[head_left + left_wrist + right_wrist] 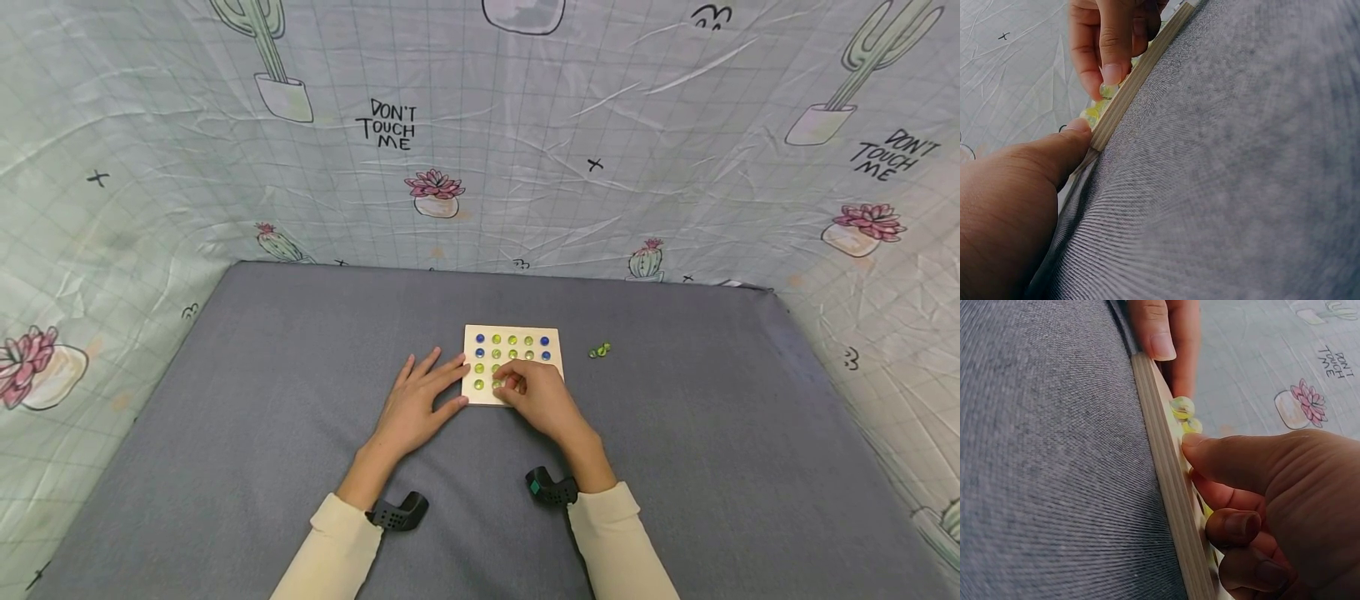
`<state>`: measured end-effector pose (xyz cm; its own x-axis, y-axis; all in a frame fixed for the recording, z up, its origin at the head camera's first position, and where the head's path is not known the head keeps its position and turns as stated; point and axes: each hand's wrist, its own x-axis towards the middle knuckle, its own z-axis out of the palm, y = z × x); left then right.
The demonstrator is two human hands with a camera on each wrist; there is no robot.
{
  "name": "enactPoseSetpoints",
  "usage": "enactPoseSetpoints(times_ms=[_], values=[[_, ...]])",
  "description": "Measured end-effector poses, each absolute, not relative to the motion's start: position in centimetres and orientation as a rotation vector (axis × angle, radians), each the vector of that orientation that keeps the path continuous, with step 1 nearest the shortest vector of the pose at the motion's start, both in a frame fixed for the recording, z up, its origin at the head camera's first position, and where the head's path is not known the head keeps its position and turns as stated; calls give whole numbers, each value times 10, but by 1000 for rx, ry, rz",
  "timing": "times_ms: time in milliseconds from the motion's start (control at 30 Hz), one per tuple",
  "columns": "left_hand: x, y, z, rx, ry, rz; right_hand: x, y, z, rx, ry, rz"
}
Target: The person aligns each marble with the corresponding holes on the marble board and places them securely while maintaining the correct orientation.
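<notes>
The left hand [416, 407], fingers spread, touches a rectangular pale wooden board [504, 347]; the right hand [544, 402] pinches a round translucent yellow-green marble [1108, 91] between its fingers.

And there's the board [504, 347] on the worktop [337, 333], marbles [497, 354] in rows across it, left hand [416, 404] at its left edge, right hand [543, 400] over its near right corner, loose marbles [601, 352] out right, cloth [510, 208] behind

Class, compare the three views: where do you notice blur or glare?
Head: pale streaks along creases in the backdrop; left wrist: grey cloth blurs toward the right, wooden board looks crisper; right wrist: grey cloth softens toward the left, wooden board's edge clearer.
</notes>
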<state>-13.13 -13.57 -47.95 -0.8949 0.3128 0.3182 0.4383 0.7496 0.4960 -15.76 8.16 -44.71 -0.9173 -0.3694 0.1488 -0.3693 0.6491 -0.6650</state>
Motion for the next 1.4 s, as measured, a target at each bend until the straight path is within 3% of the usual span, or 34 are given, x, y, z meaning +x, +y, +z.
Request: enactPoseSetpoints(times_ms=[633, 1400], values=[[-129, -134, -480, -570, -2760, -852, -163, 104, -445, -559, 2905, -1367], [-128, -133, -484, -563, -2761, -842, -171, 151, -452, -261, 3023, -1526]])
